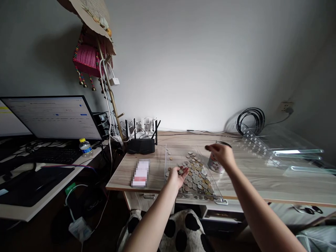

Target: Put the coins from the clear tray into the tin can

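Note:
My left hand (178, 175) is palm up with its fingers curled, cupping a few coins (181, 171) above a clear shallow tray (166, 157). Many loose silver and gold coins (195, 176) are spread over the tray's floor, thickest toward the front right. My right hand (222, 154) is raised to the right of the tray, thumb and fingers pinched together toward the left. Whatever that pinch holds is too small to make out. Just behind and below it stands a patterned can (215, 166) with a dark rim, partly hidden by the hand.
Left of the tray lies a blurred pink-and-white item (141, 173), with a black router (141, 145) behind it. Clear acrylic trays (294, 154) and a coiled black cable (250, 120) occupy the right. A monitor (57, 117) and a small bottle (85, 147) are on the left desk.

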`<state>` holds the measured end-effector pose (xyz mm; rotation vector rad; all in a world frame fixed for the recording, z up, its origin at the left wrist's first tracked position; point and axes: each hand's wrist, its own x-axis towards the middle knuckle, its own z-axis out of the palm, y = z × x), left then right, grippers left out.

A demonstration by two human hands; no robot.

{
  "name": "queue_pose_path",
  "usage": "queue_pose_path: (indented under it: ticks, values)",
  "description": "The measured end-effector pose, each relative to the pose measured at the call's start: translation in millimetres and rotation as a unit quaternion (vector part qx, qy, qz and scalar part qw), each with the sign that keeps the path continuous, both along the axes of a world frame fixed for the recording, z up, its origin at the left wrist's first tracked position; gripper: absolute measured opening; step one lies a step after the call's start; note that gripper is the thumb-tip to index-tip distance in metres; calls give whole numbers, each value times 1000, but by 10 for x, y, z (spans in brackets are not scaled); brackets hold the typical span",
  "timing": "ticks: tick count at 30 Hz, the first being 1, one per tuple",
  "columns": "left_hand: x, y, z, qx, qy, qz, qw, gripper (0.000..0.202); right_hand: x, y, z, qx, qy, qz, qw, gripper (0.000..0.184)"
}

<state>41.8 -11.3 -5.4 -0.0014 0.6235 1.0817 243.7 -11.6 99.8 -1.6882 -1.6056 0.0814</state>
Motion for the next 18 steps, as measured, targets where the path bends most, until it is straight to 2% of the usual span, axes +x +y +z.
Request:
queue_pose_path:
  ticks: [2,4,7,10,13,16,18]
  values:
    - [12,-26,-4,17,12,-1,1000,12,346,41,151,-1,-31,-103,994,35]
    - [24,-45,12,31,27,0,999,11,593,94,247,-40,-73,-177,981,32]
    - [32,-62,55,50,51,1,997,7,724,185,278,-109,-127,-203,965,27]
    - [30,-71,81,72,75,2,995,4,684,261,251,-134,-164,-183,960,23]
    - [26,-71,68,91,90,11,992,4,575,261,230,-131,-196,-197,952,23]
    - [25,-65,35,92,75,-1,993,5,301,130,151,-49,-213,-188,958,30]
    - [27,-61,19,87,64,-28,994,10,-7,-21,17,4,-205,-109,973,32]
